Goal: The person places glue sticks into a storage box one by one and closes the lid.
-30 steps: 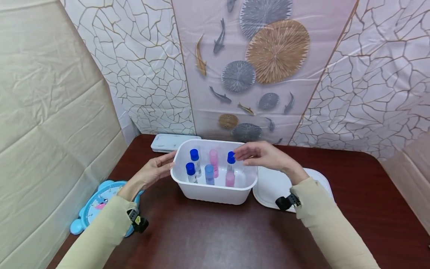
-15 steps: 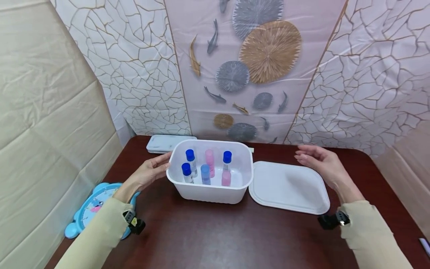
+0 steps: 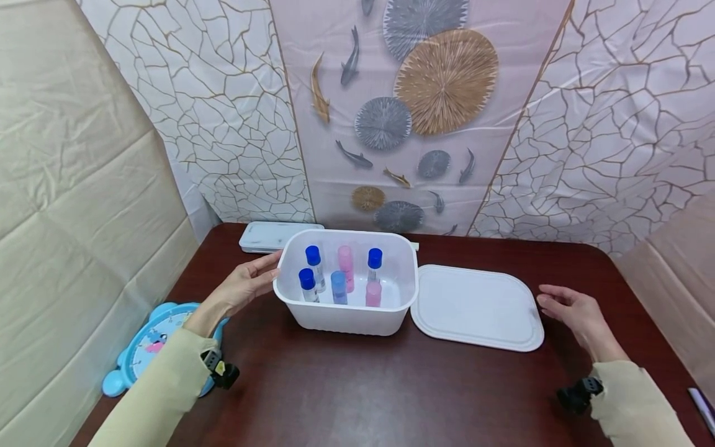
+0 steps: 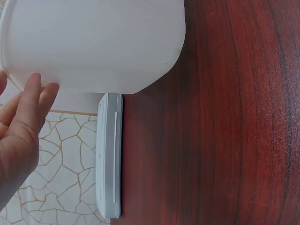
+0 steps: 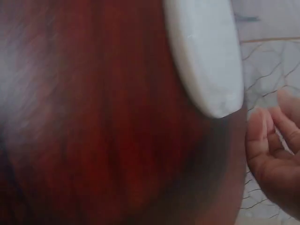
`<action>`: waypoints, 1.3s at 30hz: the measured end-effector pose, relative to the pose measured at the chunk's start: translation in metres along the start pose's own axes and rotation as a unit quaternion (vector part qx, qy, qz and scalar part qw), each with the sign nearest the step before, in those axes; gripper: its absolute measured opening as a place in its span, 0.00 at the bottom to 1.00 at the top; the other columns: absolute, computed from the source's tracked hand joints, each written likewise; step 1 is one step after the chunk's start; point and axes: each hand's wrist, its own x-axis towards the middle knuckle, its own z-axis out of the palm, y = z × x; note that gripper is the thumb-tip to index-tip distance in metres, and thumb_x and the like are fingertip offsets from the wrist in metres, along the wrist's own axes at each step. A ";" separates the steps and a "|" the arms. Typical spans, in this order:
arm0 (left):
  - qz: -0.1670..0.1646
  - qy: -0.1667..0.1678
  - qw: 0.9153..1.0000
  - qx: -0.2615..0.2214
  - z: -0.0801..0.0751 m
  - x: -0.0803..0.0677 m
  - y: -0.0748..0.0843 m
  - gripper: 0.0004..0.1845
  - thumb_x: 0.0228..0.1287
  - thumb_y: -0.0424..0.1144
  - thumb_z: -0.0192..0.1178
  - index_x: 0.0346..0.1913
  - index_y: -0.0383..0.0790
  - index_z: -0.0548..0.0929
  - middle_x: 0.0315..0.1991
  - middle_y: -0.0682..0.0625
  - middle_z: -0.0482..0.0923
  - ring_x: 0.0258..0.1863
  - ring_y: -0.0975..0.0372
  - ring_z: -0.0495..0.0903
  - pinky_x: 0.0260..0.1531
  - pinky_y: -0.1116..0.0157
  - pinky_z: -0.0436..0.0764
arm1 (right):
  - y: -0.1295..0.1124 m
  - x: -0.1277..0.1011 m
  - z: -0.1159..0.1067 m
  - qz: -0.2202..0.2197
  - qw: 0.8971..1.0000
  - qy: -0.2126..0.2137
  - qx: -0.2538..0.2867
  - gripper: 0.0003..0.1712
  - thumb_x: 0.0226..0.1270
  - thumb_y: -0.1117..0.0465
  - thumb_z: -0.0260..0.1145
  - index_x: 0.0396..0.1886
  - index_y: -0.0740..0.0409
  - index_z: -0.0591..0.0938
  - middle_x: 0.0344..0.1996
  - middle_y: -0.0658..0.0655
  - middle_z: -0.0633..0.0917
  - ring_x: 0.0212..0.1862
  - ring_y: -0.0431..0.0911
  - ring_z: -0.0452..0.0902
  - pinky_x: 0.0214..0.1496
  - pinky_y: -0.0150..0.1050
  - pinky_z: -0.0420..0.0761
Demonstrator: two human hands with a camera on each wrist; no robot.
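I have the white bin point(image 3: 346, 313) at the centre of the head frame, open, with its lid point(image 3: 477, 307) flat on the table just to the right of it. My left hand point(image 3: 246, 287) rests against the bin's left wall with straight, relaxed fingers, steadying it and gripping nothing; the left wrist view shows the fingertips point(image 4: 40, 91) on the white plastic. My right hand point(image 3: 578, 313) sits at the right of the frame, just off the lid's far edge, palm loose and fingers slack, holding nothing. I judge the loading as done and the lid as the step in hand: the next move calls for getting fingers under that low rim, lifting it level and seating it square over the bin.

Counting: six bottles stand upright inside the bin, three with blue caps point(image 3: 313, 254), one pale blue point(image 3: 338, 287), two pink point(image 3: 346, 267). One bin, one lid. One flat white case point(image 3: 268, 236) lies behind the bin, upper left of it, and one blue toy clock point(image 3: 146, 347) sits at lower left on the dark wooden table point(image 3: 391, 391)
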 end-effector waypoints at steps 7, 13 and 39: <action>-0.001 -0.001 1.000 -0.005 -0.002 -0.002 -0.001 0.34 0.68 0.41 0.55 0.73 0.39 0.55 0.72 0.41 0.55 0.57 0.67 0.74 0.53 0.67 0.77 | -0.006 -0.009 0.009 0.023 0.996 -0.007 -0.086 0.31 0.67 0.56 0.61 0.60 0.77 0.68 0.40 0.60 0.82 0.30 0.29 0.77 0.34 0.29 0.83; -0.002 0.003 1.000 -0.011 -0.002 -0.002 -0.002 0.34 0.68 0.41 0.55 0.73 0.39 0.56 0.71 0.41 0.56 0.57 0.68 0.74 0.54 0.67 0.77 | -0.007 -0.005 0.015 0.023 0.990 0.004 -0.136 0.25 0.66 0.62 0.61 0.55 0.77 0.72 0.41 0.71 0.80 0.31 0.39 0.79 0.33 0.36 0.84; 0.113 0.166 0.976 -0.089 0.031 -0.042 0.059 0.31 0.64 0.40 0.60 0.68 0.35 0.65 0.56 0.53 0.76 0.49 0.70 0.80 0.50 0.70 0.77 | -0.015 -0.014 -0.002 0.049 0.990 0.052 -0.123 0.23 0.68 0.61 0.56 0.54 0.77 0.72 0.37 0.65 0.81 0.28 0.40 0.73 0.24 0.31 0.77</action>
